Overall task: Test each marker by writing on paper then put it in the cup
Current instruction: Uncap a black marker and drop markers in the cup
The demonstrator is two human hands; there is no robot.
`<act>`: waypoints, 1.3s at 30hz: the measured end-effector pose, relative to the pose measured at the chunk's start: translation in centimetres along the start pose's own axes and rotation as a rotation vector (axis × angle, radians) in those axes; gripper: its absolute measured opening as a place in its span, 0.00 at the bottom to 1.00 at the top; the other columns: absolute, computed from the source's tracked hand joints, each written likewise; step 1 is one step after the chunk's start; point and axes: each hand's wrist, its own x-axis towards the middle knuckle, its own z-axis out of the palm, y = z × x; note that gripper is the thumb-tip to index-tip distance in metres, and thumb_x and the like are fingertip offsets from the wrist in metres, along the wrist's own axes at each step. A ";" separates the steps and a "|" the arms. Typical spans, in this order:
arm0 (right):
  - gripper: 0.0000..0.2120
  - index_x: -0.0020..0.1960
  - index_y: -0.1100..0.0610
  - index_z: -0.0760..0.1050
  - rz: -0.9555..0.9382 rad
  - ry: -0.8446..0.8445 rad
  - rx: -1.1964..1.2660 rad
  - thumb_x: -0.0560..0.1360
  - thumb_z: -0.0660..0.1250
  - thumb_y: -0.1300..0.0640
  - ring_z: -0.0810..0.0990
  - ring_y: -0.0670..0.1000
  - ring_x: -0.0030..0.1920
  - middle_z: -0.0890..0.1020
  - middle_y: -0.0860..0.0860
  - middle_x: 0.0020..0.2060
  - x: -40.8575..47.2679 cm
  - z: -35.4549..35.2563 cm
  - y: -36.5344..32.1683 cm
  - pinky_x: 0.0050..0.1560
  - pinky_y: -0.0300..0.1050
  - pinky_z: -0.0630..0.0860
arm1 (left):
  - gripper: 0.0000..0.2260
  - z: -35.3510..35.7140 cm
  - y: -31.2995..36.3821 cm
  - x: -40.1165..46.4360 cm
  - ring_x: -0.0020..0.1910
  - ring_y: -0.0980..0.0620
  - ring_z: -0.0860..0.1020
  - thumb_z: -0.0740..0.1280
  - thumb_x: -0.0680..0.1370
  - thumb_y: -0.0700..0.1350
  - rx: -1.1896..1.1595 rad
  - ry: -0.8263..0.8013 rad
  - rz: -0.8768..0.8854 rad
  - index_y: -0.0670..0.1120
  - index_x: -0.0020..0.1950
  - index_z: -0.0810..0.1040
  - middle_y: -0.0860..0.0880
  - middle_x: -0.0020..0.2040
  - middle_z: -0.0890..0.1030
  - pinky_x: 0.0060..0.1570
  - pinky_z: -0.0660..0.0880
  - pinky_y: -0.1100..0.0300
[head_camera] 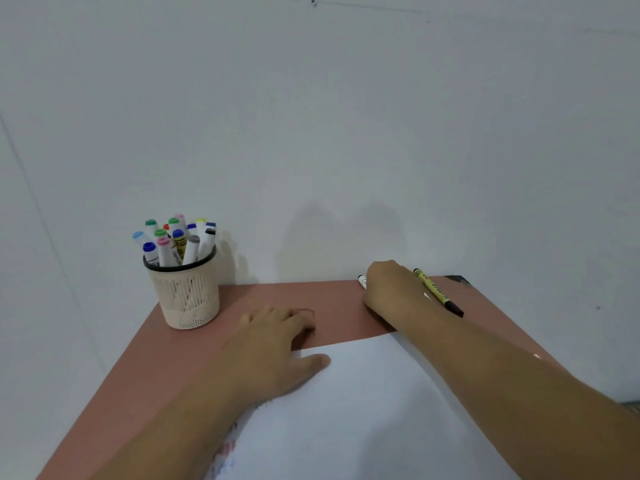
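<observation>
Reaching to the far edge of the tabletop point(180, 358), the right hand point(384, 289) closes over a white marker point(362, 281); only its capped tip pokes out left of the knuckles, so the fingers look curled on it, though the grip itself is hidden. A yellow marker point(437, 292) lies just beside the wrist, near the far right corner. The left hand point(273, 336) rests on the paper point(363, 410) at its far left corner, thumb flat on the sheet, fingers bent onto the table and holding nothing. The cup point(187, 296) stands at the far left corner, packed with capped markers. These pens should be light, stiff and smooth, likely to roll; a pinch at mid-barrel looks best, clear of the cap. The paper is thin and would slide unless pinned. The cup is crowded, so slotting one in may take some aiming.
</observation>
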 end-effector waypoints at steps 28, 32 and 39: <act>0.13 0.57 0.63 0.70 -0.137 -0.165 1.697 0.78 0.71 0.66 0.87 0.63 0.45 0.84 0.66 0.46 -17.9 -4.9 -6.5 0.49 0.56 0.85 | 0.09 -5.5 1.2 -13.1 0.51 0.62 0.75 0.59 0.80 0.62 -0.638 0.254 -0.082 0.67 0.59 0.72 0.61 0.50 0.77 0.51 0.72 0.60; 0.11 0.47 0.55 0.82 -0.086 -0.213 1.530 0.72 0.77 0.69 0.83 0.52 0.39 0.83 0.53 0.35 -17.9 -1.4 -6.4 0.43 0.43 0.81 | 0.06 -2.8 -1.2 -13.4 0.46 0.62 0.76 0.58 0.81 0.59 -0.357 0.126 -0.244 0.65 0.54 0.74 0.63 0.46 0.77 0.52 0.75 0.54; 0.05 0.40 0.62 0.82 -0.145 -0.329 1.408 0.72 0.76 0.69 0.79 0.55 0.34 0.81 0.57 0.33 -17.5 0.3 -6.5 0.41 0.50 0.78 | 0.10 -1.8 -1.8 -12.4 0.44 0.59 0.76 0.60 0.79 0.51 -0.254 0.119 -0.273 0.62 0.58 0.73 0.60 0.42 0.78 0.47 0.77 0.54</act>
